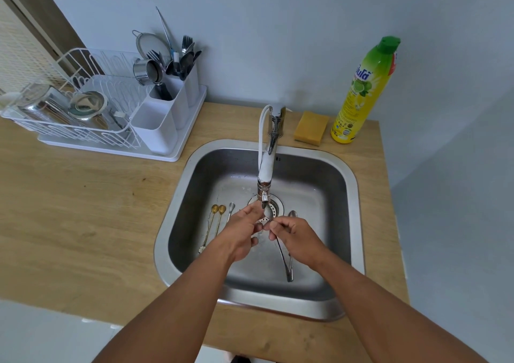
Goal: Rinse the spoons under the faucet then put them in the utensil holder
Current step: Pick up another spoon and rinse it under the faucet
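**Rinsing one spoon, most still waiting in the sink**

I held one spoon (pixel 267 213) under the faucet (pixel 264 179), its bowl right below the spout, over the drain. My right hand (pixel 294 237) pinched the spoon low on the handle with curled fingers. My left hand (pixel 241 233) was up against the spoon from the other side, fingers bent around it near the bowl; rubbing or just steadying, couldn't tell. Water flow hard to make out.

Progress, as I judged it: early to middle. In the sink (pixel 351 195), left side, lay two gold spoons (pixel 215 222) side by side and a silver one (pixel 230 211) just beside them. Under my right hand lay more silver spoons (pixel 288 265), handles pointing toward me; exact count unclear. All of those still needed rinsing.

The utensil holder (pixel 178 95) sat on the dish rack (pixel 66 106) at the back left of the tabletop (pixel 83 209), well apart from the sink. It already held forks and spoons; whether any came from this batch, couldn't tell.
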### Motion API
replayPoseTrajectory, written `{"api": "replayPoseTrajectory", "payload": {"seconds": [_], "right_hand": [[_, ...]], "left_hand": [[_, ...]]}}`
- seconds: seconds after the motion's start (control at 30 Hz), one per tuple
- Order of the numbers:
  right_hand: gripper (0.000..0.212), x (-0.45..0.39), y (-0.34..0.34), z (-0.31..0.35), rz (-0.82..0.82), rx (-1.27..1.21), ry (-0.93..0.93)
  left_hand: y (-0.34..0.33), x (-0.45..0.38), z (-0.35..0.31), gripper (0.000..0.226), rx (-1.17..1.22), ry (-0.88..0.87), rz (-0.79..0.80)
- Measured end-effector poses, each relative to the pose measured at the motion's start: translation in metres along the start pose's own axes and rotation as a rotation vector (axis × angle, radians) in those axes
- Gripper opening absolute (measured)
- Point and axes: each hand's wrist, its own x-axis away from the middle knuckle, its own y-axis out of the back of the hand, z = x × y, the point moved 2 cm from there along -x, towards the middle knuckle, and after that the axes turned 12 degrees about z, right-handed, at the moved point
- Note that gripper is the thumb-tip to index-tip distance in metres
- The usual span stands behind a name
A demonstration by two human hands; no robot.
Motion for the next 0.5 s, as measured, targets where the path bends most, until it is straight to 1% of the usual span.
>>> {"api": "replayPoseTrajectory", "payload": {"seconds": [0.1, 0.23, 0.37, 0.5], "right_hand": [[0.022, 0.000, 0.001, -0.003, -0.021, 0.038, 0.006], [0.022, -0.003, 0.001, -0.010, -0.072, 0.103, 0.024], [0.022, -0.004, 0.000, -0.013, -0.125, 0.115, 0.030], [0.020, -0.002, -0.002, -0.012, -0.144, 0.125, 0.029]], "left_hand": [[-0.002, 0.003, -0.004, 0.024, -0.097, -0.028, -0.054], [-0.005, 0.003, -0.006, 0.034, -0.142, -0.127, -0.130], [-0.008, 0.003, -0.003, 0.018, -0.185, -0.242, -0.125], [-0.011, 0.004, -0.002, 0.015, -0.224, -0.287, -0.154]]}}
